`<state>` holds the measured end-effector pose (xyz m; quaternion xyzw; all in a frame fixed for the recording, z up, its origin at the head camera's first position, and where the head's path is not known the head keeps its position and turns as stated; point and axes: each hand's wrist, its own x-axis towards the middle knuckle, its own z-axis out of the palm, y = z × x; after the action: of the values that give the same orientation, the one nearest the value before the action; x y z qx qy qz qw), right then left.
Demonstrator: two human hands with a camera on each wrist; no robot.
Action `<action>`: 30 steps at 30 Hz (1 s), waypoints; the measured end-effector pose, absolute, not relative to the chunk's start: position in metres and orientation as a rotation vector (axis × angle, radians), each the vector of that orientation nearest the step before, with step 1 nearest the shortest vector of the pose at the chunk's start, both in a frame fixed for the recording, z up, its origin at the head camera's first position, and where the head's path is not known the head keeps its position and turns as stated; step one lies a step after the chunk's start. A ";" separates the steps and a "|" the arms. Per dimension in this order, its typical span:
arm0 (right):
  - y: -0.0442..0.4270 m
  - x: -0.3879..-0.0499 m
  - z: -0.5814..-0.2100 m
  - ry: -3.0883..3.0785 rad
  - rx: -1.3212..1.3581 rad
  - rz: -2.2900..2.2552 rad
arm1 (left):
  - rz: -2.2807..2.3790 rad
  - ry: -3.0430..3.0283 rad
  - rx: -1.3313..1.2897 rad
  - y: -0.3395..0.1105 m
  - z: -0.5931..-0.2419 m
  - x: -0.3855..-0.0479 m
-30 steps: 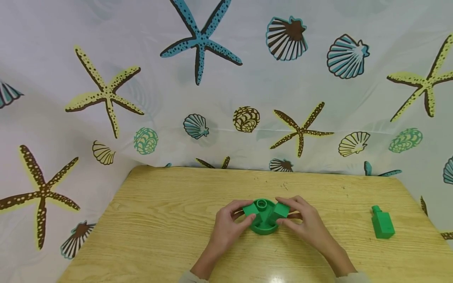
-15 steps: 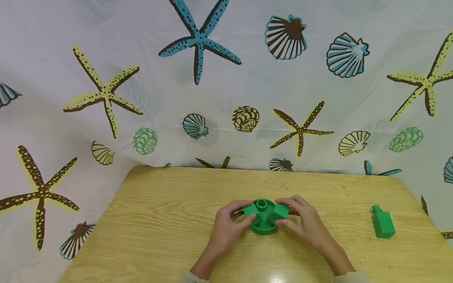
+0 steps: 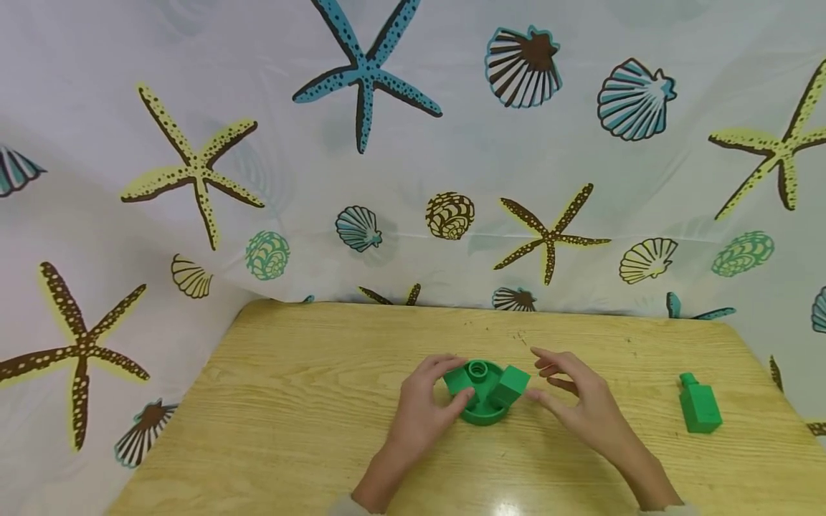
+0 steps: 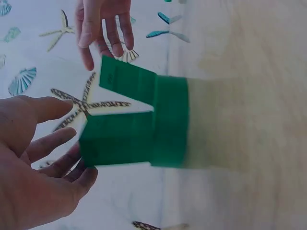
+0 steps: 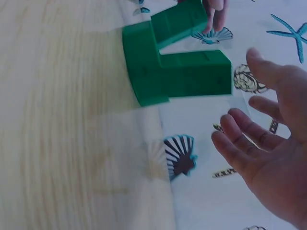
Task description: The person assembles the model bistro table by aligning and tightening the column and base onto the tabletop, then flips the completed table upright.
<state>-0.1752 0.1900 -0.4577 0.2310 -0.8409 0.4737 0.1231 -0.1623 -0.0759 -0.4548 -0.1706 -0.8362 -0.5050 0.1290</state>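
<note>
A round green base (image 3: 482,416) stands on the table, with a raised ring socket (image 3: 477,370) at its far side. Two green blocks, a left block (image 3: 457,381) and a right block (image 3: 512,383), rise from it and lean apart. My left hand (image 3: 422,412) curves loosely about the left block; in the left wrist view its upper digit is off the block, while lower fingertips (image 4: 88,176) lie at the block's corner, contact unclear. Spread and holding nothing, my right hand (image 3: 587,405) is just right of the right block, with a gap plain in the right wrist view.
Another green block (image 3: 700,410) with a narrow round neck lies on the wooden table (image 3: 290,416) at the right. Behind the table and along its sides hangs a white curtain (image 3: 400,172) printed with starfish and shells.
My right hand has let go of the right block and drawn back to the right, its fingers spreading. The left hand's hold has loosened, and the base and blocks stay in place.
</note>
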 end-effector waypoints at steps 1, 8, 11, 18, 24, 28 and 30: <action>0.197 -0.174 -0.455 -2.447 0.633 1.340 | -1.423 -2.433 -0.512 -0.072 -0.451 -0.161; 0.248 -0.163 -0.447 -2.419 0.297 1.096 | -1.239 -2.505 -0.589 -0.041 -0.438 -0.155; 0.272 -0.160 -0.448 -2.414 0.164 1.009 | -1.123 -2.585 -0.617 -0.026 -0.437 -0.155; 0.321 -0.156 -0.460 -2.554 -0.183 0.854 | -0.900 -2.753 -0.564 -0.001 -0.438 -0.158; 0.347 -0.159 -0.468 -2.771 -0.362 0.794 | -0.895 -2.689 -0.551 0.001 -0.444 -0.162; 0.357 -0.161 -0.474 -2.886 -0.423 0.790 | -0.996 -2.667 -0.590 -0.005 -0.446 -0.161; 0.362 -0.162 -0.476 -2.915 -0.408 0.798 | -1.083 -2.666 -0.628 -0.012 -0.445 -0.159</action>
<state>-0.1616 0.3617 -0.4758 -0.1338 -0.9548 0.2613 0.0462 -0.1589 -0.0116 -0.4453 -0.2123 -0.9008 -0.3660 0.0977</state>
